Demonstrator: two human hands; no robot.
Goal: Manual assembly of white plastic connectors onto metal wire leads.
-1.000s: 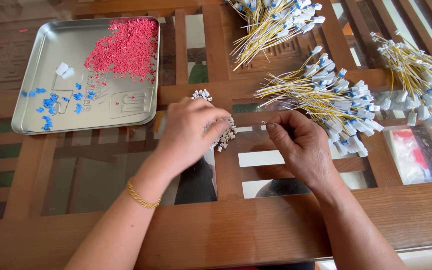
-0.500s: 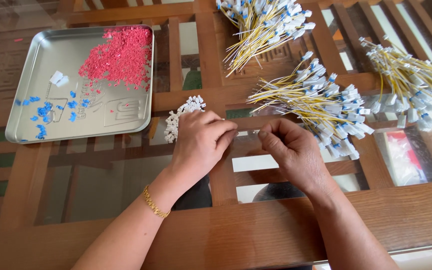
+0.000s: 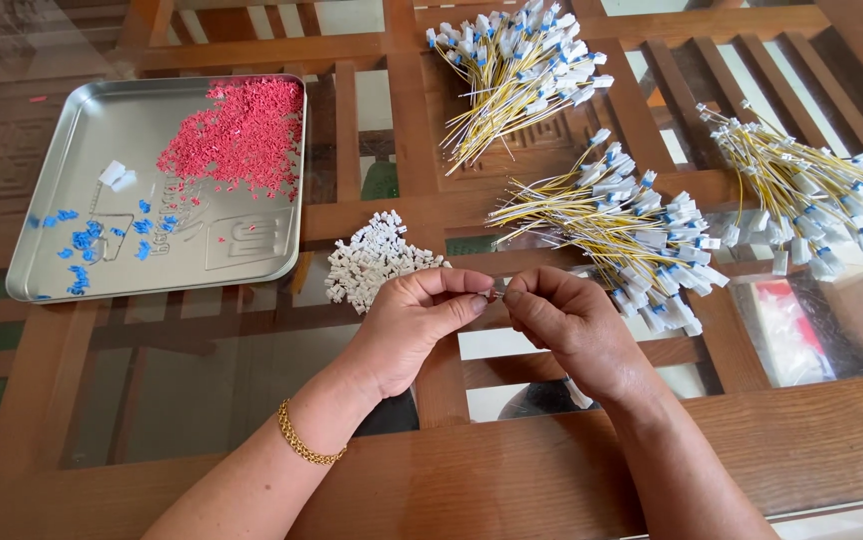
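Observation:
My left hand and my right hand meet fingertip to fingertip over the glass table top, pinching a small part between them; it is mostly hidden, so what it is cannot be told. A pile of small white plastic connectors lies just left of my left hand. A bundle of yellow wires with white and blue ends lies just beyond my right hand.
A metal tray at the left holds a heap of red pieces, scattered blue pieces and two white ones. More wire bundles lie at top centre and far right. A plastic bag with red content lies at right.
My left hand has come off the pile of white connectors, leaving it in plain view. Both hands now meet at the fingertips.

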